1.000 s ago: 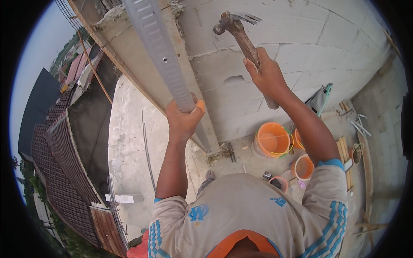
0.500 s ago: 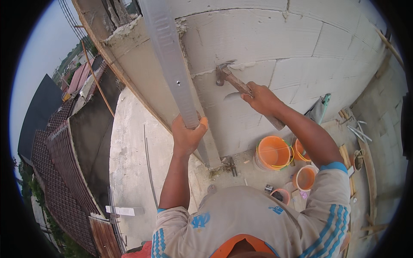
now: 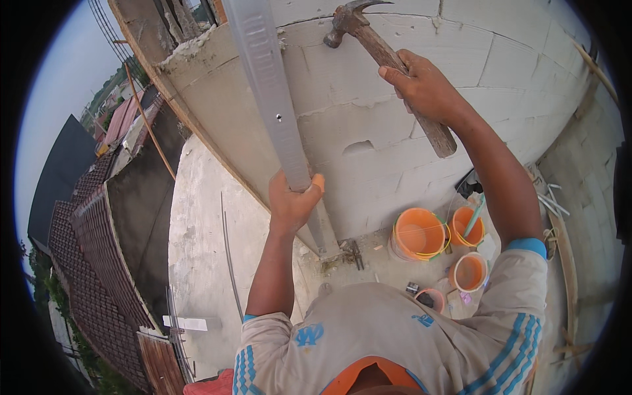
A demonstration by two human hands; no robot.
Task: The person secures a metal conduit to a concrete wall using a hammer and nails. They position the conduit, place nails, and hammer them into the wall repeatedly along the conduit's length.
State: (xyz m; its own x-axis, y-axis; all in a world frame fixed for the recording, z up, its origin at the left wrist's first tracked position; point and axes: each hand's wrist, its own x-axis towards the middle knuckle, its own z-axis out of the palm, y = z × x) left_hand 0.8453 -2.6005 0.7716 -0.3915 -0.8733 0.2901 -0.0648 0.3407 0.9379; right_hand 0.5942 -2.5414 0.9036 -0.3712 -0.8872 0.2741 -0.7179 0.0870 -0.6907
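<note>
My left hand [image 3: 293, 203] is closed around a long grey metal channel [image 3: 266, 85], which runs up past the top edge of the view beside a concrete column [image 3: 214, 95]. In my right hand [image 3: 424, 85] is a claw hammer [image 3: 376, 47], gripped around the middle of its wooden handle. The hammer's head is up in front of the pale block wall [image 3: 388, 125], its claw pointing right. A small notch [image 3: 358, 147] shows in the wall's face below the hammer. The lower end of the channel behind my left hand is partly hidden.
Several orange buckets [image 3: 395, 230] stand on the floor at the wall's foot, one with a turquoise-handled tool [image 3: 475, 214]. Long wooden planks [image 3: 567, 283] lie at the right. Beyond the ledge [image 3: 201, 243] at the left, tiled roofs [image 3: 99, 283] lie below. Thin rods [image 3: 230, 257] rest on the ledge.
My right hand has lifted the hammer up and away from the column's edge, uncovering the notch. My left hand and the channel have shifted slightly to the right.
</note>
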